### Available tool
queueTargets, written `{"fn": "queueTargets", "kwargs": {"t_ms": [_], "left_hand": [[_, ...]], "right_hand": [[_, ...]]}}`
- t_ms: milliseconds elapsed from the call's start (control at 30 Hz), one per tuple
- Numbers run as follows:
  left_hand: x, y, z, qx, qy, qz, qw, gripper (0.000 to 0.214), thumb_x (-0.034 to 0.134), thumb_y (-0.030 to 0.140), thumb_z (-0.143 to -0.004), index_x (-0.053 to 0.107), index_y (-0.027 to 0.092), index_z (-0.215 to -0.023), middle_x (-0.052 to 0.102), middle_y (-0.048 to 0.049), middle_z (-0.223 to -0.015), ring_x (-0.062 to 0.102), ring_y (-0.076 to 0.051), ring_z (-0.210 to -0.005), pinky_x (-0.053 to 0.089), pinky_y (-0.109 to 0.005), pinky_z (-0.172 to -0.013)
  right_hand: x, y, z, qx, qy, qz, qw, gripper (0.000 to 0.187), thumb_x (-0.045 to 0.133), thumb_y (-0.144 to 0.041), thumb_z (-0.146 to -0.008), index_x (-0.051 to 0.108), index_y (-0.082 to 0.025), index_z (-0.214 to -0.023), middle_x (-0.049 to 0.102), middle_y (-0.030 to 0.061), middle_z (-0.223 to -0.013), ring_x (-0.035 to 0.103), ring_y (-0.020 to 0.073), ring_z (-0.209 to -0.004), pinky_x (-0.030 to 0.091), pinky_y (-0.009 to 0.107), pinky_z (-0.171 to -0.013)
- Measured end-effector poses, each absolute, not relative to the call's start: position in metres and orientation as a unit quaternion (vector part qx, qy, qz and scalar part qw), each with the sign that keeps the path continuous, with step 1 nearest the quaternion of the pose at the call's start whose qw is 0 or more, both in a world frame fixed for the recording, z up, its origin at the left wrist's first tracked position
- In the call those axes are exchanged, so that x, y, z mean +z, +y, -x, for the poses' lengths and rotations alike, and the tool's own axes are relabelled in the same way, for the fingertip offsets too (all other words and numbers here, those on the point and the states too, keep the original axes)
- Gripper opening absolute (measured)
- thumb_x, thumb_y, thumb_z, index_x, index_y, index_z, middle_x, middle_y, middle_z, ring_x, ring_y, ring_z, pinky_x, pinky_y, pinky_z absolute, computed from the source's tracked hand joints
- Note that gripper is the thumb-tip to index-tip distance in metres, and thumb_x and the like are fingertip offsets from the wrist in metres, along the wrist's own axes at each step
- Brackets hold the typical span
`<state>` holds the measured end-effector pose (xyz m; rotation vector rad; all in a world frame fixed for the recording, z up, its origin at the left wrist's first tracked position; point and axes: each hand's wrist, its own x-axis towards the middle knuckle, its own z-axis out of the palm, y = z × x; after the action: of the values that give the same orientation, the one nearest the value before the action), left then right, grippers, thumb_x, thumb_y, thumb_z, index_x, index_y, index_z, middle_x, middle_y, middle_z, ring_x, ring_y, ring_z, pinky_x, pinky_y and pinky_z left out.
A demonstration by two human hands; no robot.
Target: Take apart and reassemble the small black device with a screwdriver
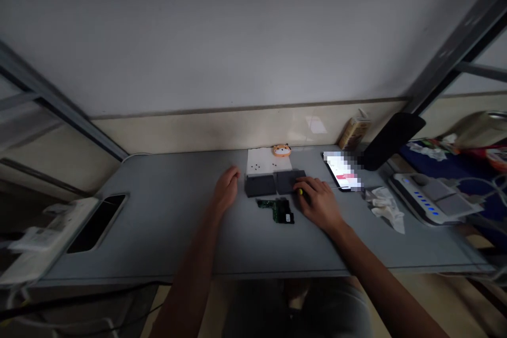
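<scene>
Pale wall [237, 37] stands behind a grey desk [170, 211]; a dark-screened phone [97, 224] lies toward the desk's left end, a lit phone [343, 171] toward its right; between them the left hand [227, 188] rests curled just beside the left dark panel [260, 186], its fingers too hidden to tell whether it grips anything; the right hand [317, 202] pinches a yellow-ended piece [300, 191] beside the right dark panel [285, 181]; white paper [259, 155] lies beyond both panels; a circuit board [283, 212] lies on the near side, apart from them; an orange animal-faced trinket [281, 151] sits at the paper's far right; dark specks [255, 167], perhaps screws, dot the paper; by my reading, separating board and panels is done; what remains cannot be told.
</scene>
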<state>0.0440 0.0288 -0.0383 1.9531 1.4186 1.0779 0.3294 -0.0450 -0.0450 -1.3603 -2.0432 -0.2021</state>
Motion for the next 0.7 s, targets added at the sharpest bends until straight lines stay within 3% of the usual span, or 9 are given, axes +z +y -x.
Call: {"fn": "queueTargets", "kwargs": {"t_ms": [700], "left_hand": [[-0.0362,0.0297,-0.0442,0.384,0.517,-0.728,0.235,0.012,0.039,0.014,-0.072,0.037,0.024,-0.067,0.043,-0.0001,-0.069,0.044,-0.02,-0.07,0.04,-0.03,-0.07]], "right_hand": [[-0.044,-0.0455,-0.3297,-0.059,-0.781,0.532,0.321,0.023,0.053,-0.013,-0.092,0.072,-0.025,-0.098,0.075,0.0084,-0.111,0.066,0.0246,-0.095,0.046,0.038,-0.082]]}}
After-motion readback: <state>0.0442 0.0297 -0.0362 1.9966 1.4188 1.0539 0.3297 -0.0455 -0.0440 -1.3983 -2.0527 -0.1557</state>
